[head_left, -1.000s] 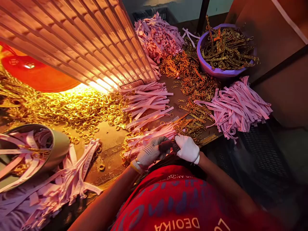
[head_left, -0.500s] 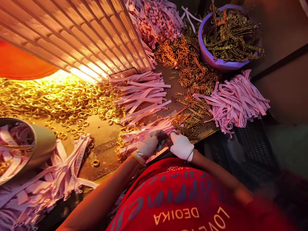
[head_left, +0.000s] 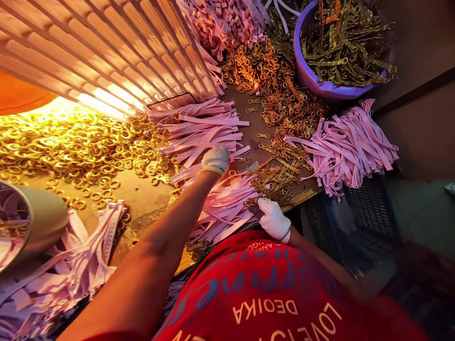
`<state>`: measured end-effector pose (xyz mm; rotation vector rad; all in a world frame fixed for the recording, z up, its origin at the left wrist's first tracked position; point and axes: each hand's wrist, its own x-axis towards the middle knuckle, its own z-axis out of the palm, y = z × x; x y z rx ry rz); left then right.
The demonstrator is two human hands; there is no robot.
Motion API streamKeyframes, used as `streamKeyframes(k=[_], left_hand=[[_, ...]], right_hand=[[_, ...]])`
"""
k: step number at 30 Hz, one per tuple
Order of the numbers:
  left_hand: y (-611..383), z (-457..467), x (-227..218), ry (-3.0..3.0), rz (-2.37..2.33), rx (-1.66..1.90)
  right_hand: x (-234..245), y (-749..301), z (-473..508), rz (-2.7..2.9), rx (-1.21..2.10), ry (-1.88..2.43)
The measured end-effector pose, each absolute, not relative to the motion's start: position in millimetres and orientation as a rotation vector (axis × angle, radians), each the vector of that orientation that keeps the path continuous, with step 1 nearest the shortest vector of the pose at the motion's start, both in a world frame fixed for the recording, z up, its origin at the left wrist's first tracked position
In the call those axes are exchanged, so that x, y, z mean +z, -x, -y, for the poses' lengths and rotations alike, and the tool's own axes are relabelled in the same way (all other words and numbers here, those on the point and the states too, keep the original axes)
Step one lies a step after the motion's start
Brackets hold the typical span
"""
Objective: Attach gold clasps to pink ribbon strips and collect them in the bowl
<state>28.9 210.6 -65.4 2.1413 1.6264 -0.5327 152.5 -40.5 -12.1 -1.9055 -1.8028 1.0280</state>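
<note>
My left hand [head_left: 215, 160], in a knitted glove with small dots, reaches over a row of pink straps [head_left: 208, 124]. Its back faces me and its fingers are out of sight, so I cannot see what it touches. My right hand [head_left: 273, 219] wears a white glove and is closed near the table's front edge. Dark, reddish-brown shapes show at its fingertips; what it pinches is too small and dark to make out. Beside it lies a nearer pile of pink straps [head_left: 231, 199]. Gold-coloured chain-like pieces [head_left: 279, 182] lie just beyond the right hand.
A heap of gold rings [head_left: 81, 147] covers the table's left. A ribbed panel [head_left: 117, 52] stands behind it. At the left front is a tipped container [head_left: 46, 218]. A purple basin [head_left: 307, 71] of metal pieces stands back right, above another strap pile [head_left: 355, 149]. A dark crate [head_left: 369, 208] sits below.
My left hand has moved away from the right hand, forward and to the left over the farther straps. The right hand stays near the table edge, still closed. The view has shifted slightly.
</note>
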Motion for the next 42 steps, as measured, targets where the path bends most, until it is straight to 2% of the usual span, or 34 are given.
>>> streamKeyframes(k=[2,5,9,12,19,27,31,36,42], left_hand=[[-22,-198,-56,-2.178,-1.607,-0.444],[3,-163,-22,-2.115,-1.5,-0.073],[40,-97,30,-1.415,-1.256,0.148],[52,-57,51,-1.046,-1.195,0.229],[57,-27,50,-0.916,-1.165,0.277],[56,-8,49,-1.182,-1.08,0.188],[57,5,38,-1.264,-1.132,0.199],[60,12,37,-1.158,-1.168,0.223],[51,10,55,-1.199,-1.154,0.239]], right_hand=[[-9,-158,36,1.87,1.033,1.908],[-1,-164,27,1.975,0.992,1.888],[13,-161,13,2.154,0.934,1.81],[28,-153,6,2.317,0.9,1.77],[58,-130,13,2.433,0.84,1.841],[55,-117,25,2.524,0.64,1.972],[58,-122,27,2.488,0.697,1.972],[67,-131,22,2.591,0.95,1.855],[56,-134,20,2.725,0.855,1.833]])
